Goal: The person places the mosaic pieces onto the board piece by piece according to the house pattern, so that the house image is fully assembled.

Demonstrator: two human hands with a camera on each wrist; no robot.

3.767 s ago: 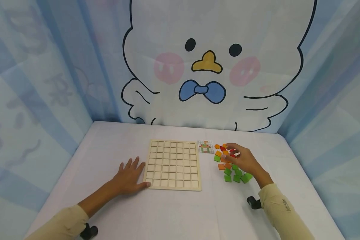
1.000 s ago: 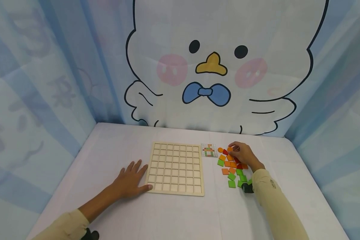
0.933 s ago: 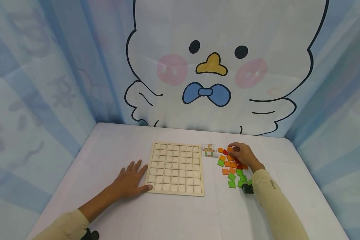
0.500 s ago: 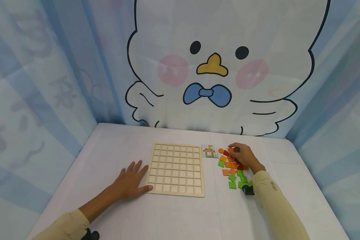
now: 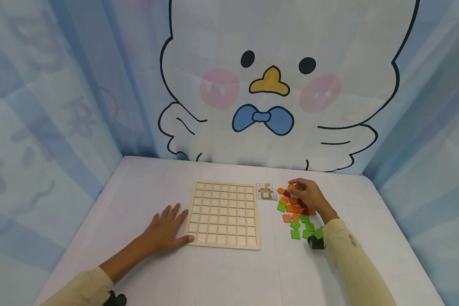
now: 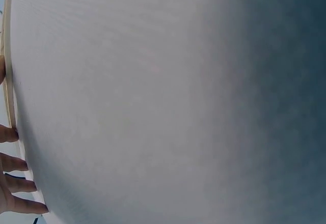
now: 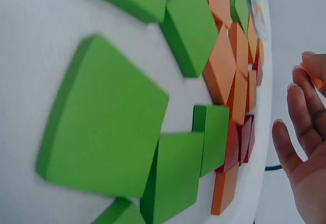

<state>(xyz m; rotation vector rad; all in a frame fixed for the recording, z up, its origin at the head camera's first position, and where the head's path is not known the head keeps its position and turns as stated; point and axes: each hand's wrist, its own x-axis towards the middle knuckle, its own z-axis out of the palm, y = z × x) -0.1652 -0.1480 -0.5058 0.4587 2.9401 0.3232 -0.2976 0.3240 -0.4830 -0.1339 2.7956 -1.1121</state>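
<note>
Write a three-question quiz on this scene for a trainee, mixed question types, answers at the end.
1. Multiple choice: what colour is the piece pinched by the right hand?
a) green
b) orange
c) red

2. True or false: in the head view, the pattern card lies between the grid board and the loose pieces.

3. Fill the gap: the left hand has its thumb over the near left ____ of the grid board.

Key: 1. b; 2. true; 3. corner.
</note>
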